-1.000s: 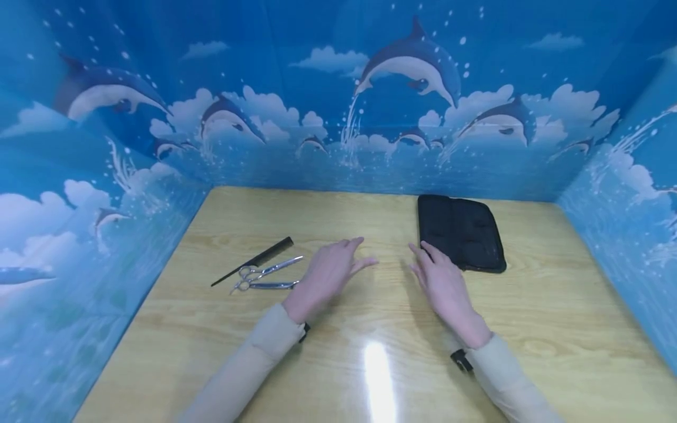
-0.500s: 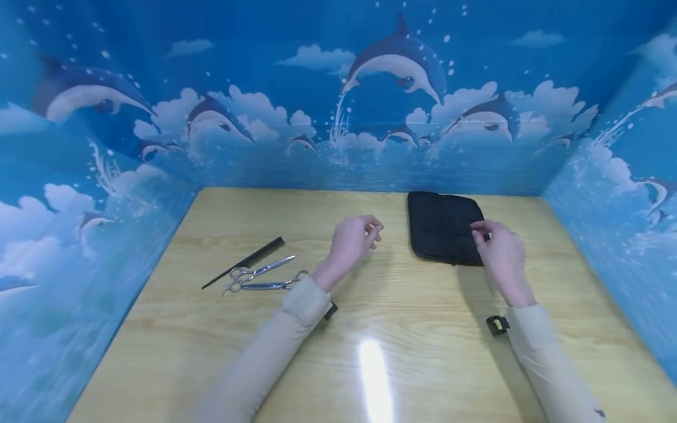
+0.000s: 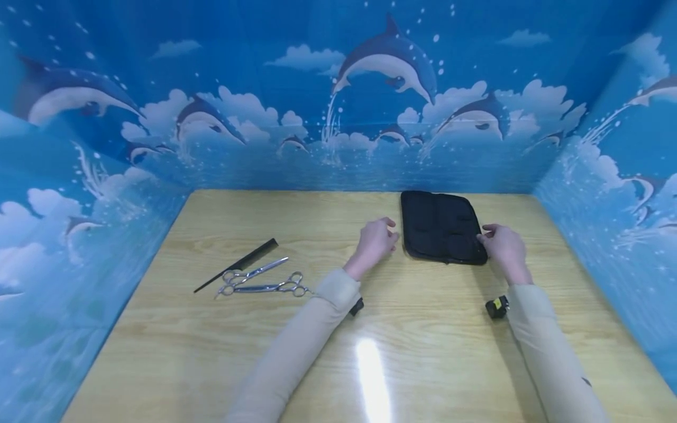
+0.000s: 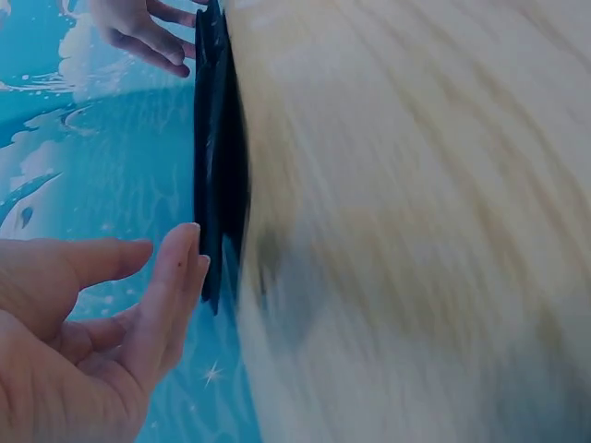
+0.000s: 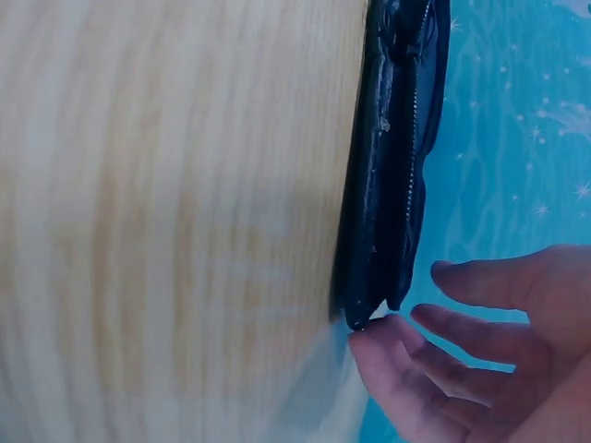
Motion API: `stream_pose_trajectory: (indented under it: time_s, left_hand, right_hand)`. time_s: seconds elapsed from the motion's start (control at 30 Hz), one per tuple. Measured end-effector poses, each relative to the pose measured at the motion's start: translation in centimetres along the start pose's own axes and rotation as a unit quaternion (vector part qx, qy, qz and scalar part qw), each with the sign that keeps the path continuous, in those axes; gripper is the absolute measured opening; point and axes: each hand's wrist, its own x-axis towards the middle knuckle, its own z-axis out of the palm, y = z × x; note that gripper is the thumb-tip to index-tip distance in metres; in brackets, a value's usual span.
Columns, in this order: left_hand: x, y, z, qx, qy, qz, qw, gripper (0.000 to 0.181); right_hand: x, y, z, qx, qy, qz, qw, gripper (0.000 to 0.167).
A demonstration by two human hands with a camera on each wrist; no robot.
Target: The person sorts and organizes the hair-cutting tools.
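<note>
Flanking black case [image 3: 440, 226] with left hand [image 3: 373, 244] and right hand [image 3: 506, 249], both loosely spread, pinching nothing (probably for access to both side edges).

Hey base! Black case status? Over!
Left grip empty, left of black case. Right grip at its right edge. Case on table. Scissors, comb off left, not blocking.

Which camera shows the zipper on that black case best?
The right wrist view: the zipper shows close up, teeth visible, along the black case. The head view looks from too far to make it out; the left wrist view catches the case edge-on, its zipper indistinct.
</note>
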Motion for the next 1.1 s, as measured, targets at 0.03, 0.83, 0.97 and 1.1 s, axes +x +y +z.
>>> stream_pose_trajectory:
  time_s: [0.03, 0.83, 0.97, 1.1]
  left_hand:
    - [0.1, 0.1, 0.4, 0.004, -0.002, -0.001, 1.0000, 0.035]
    - [2.3, 0.8, 3.4, 0.058, -0.058, -0.033, 0.9961, 0.055]
    - [2.3, 0.7, 3.1, 0.051, -0.063, -0.042, 0.9958, 0.055]
    - [2.2, 0.5, 2.8, 0.039, -0.071, -0.053, 0.9953, 0.054]
  right_hand:
    - [0.1, 0.1, 0.1, -0.001, -0.006, 0.006, 1.0000, 0.046]
    - [1.2, 1.3, 0.5, 0.046, -0.032, 0.018, 0.9983, 0.040]
    - [1.1, 1.2, 0.4, 0.047, -0.037, 0.013, 0.9981, 0.041]
    - [0.9, 0.9, 0.4, 0.064, -0.043, 0.019, 0.9969, 0.040]
